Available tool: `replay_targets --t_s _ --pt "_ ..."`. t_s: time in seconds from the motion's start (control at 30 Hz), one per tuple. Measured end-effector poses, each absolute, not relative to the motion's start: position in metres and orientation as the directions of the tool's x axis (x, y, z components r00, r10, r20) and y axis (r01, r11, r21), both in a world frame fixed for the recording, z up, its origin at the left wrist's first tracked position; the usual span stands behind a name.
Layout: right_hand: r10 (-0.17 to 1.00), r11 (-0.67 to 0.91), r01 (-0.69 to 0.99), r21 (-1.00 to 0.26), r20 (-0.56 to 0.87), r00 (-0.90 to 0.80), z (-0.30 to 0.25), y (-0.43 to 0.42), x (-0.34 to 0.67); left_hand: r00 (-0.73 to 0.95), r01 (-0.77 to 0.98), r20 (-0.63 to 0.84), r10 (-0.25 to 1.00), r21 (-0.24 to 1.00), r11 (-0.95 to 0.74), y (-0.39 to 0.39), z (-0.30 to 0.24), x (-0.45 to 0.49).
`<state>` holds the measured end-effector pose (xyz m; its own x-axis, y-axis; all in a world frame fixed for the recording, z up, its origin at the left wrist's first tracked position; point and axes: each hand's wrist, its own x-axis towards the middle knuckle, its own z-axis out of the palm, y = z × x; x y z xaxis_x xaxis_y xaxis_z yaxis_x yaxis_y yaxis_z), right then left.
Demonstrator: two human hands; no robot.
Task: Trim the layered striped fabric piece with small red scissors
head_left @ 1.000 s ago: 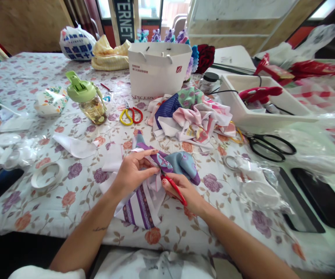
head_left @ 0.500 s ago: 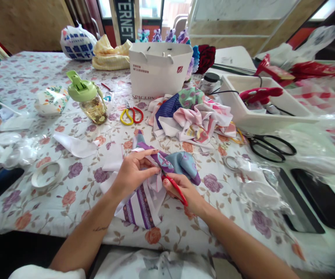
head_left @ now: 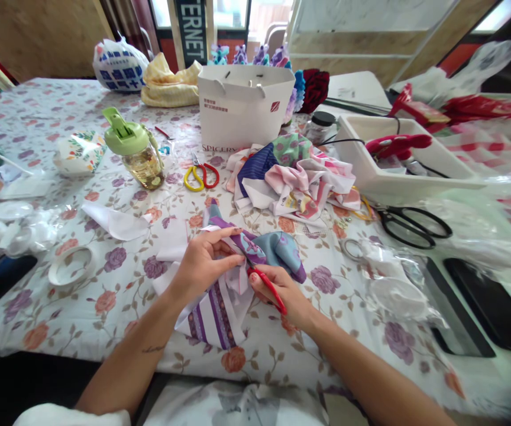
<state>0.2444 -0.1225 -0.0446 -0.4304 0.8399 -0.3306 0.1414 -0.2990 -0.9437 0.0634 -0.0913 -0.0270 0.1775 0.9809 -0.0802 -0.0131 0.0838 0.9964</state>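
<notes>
My left hand (head_left: 204,266) pinches a bunched piece of cloth (head_left: 220,296), printed in purple stripes with teal and white parts. My right hand (head_left: 277,293) grips a small red-handled tool (head_left: 269,290), probably snips, close against the same cloth. Its blades are hidden in the folds, so I cannot tell exactly where they bite. The two hands nearly meet, with the cloth gathered between them, and part of it hangs down onto the floral tablecloth (head_left: 113,307).
A heap of fabric scraps (head_left: 293,177) lies just beyond my hands, before a white paper bag (head_left: 242,100). Yellow-and-red scissors (head_left: 200,176), a green-lidded bottle (head_left: 135,155), black scissors (head_left: 408,228), a white tray (head_left: 371,160) and a tape roll (head_left: 71,266) surround them.
My hands and the cloth stay almost where they were. The head view has shifted very slightly.
</notes>
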Motion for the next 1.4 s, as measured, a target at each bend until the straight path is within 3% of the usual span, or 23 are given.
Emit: replay_targets --t_s 0.3,0.67,1.4 --pt "0.846 -0.297 0.131 -0.946 -0.325 -0.423 -0.0449 -0.1215 0.2433 0.154 -0.022 -0.016 0.988 1.0 0.019 -0.0905 -0.0344 0.0612" --pt "0.841 -0.295 0.097 -0.951 -0.306 -0.445 -0.048 -0.1214 0.2444 0.138 -0.133 -0.054 0.989 0.988 0.072 -0.0892 -0.0342 0.0615" --pt "0.821 -0.303 0.1 -0.948 -0.313 -0.478 -0.0473 -0.1203 0.2464 0.173 -0.024 -0.046 0.984 0.998 0.051 -0.0908 -0.0304 0.0611"
